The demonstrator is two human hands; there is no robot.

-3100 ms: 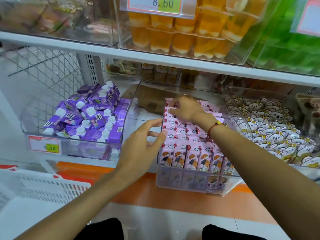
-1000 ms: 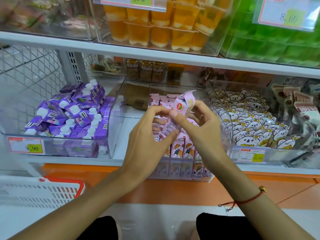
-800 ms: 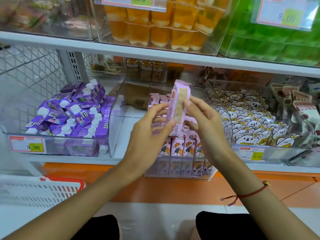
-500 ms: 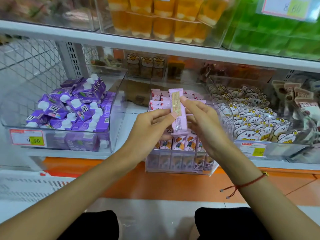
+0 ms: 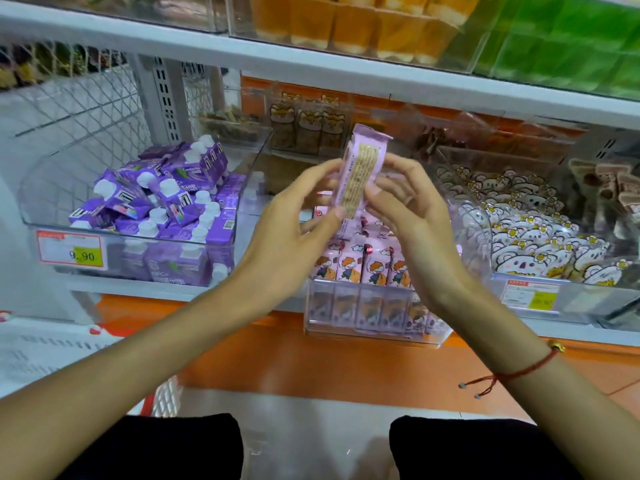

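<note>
Head view shows both hands holding one pink packet (image 5: 360, 174) upright, just above the clear bin (image 5: 374, 332) that is full with the same pink packets. The left hand (image 5: 294, 237) pinches the packet at its left edge, thumb low and fingers higher. The right hand (image 5: 415, 216) pinches it from the right side, with the thumb on the printed face. At the left are purple cartons (image 5: 166, 202) with a price label (image 5: 71, 249); at the right lie koala packets (image 5: 540, 237). A red string bracelet (image 5: 516, 372) is on the right wrist
</note>
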